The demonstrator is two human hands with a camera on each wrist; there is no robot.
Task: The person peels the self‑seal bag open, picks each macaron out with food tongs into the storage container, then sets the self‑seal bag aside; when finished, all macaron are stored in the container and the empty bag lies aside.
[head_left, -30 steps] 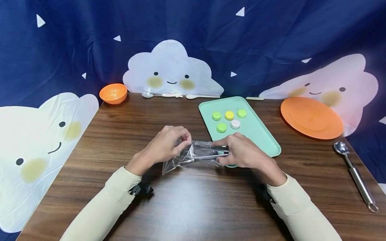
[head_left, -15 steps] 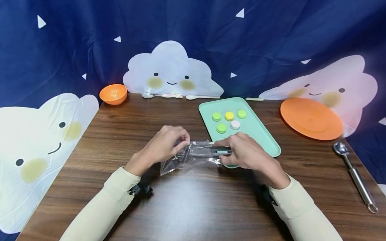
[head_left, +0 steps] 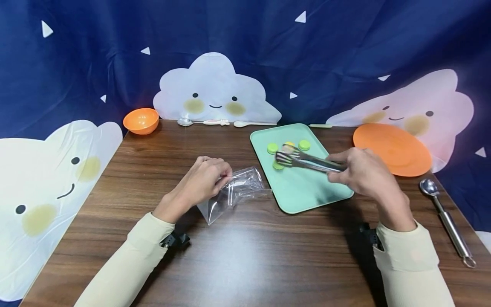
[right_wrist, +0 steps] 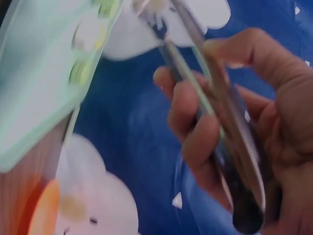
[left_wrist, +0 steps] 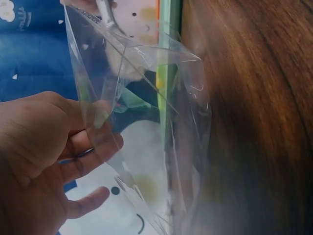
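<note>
The table (head_left: 245,256) is dark brown with a streaked wood grain, and behind it hangs a navy backdrop (head_left: 268,51) dotted with small white triangles and printed with white and pale pink smiling clouds that have yellowish cheeks. A mint-green tray (head_left: 307,192) carries green caps (head_left: 272,148) and a yellow one (head_left: 289,144), while the bowl (head_left: 140,120) and plate (head_left: 391,149) are both plain orange. The bag (head_left: 234,192) is clear, the tongs (head_left: 307,161) and scoop (head_left: 445,217) are shiny silver, and the sleeves (head_left: 130,264) are pale cream.
</note>
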